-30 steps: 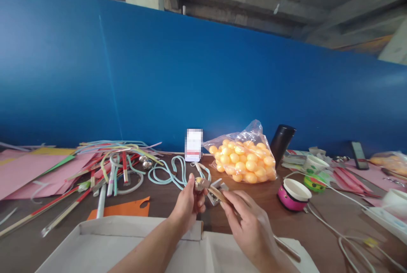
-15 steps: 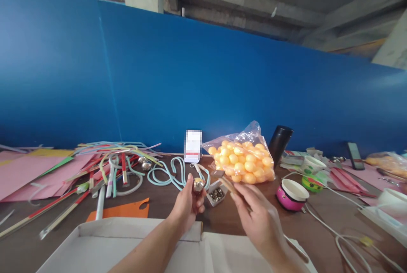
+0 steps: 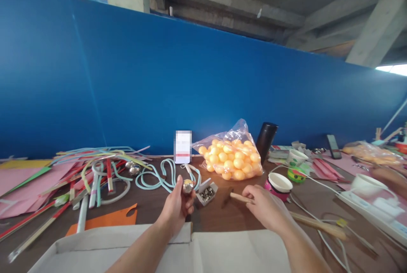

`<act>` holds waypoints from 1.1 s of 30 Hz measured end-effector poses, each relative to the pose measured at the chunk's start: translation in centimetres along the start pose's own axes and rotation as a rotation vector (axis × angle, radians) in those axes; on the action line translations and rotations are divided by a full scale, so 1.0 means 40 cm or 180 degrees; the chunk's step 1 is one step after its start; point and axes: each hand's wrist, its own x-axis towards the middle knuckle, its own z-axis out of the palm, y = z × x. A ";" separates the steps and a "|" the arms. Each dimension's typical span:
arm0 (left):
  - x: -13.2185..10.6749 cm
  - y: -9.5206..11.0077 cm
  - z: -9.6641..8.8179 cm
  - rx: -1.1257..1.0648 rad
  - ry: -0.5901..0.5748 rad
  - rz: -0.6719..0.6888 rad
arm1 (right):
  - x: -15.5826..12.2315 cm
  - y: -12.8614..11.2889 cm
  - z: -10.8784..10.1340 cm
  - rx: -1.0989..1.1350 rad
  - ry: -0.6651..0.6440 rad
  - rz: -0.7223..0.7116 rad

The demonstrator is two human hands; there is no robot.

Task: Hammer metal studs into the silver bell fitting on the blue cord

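Sitting by the hands (image 3: pixel 178 205), small box (image 3: pixel 206 193) holds metal bells.

Bag of orange balls (image 3: pixel 229 160) beside black tumbler (image 3: pixel 266 136); pink bowl (image 3: pixel 281 182) near; teal cord (image 3: pixel 158 176) beside coloured strips (image 3: pixel 95 170).

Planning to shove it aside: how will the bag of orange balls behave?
The bag of orange balls probably feels light and floppy: thin clear plastic, loose heap. Pushed, it would likely slump, not slide whole. Escaped balls would roll.
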 end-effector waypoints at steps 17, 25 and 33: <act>0.005 -0.007 -0.001 0.0213 -0.0202 -0.0069 | 0.024 -0.138 0.069 0.0960 0.0311 -0.0011; 0.008 -0.013 -0.006 0.0251 -0.0251 -0.0012 | 0.048 -0.219 0.121 0.0477 -0.0056 -0.0088; 0.002 -0.009 -0.004 0.0227 -0.0386 0.0001 | 0.058 -0.220 0.129 0.0430 -0.0270 0.0126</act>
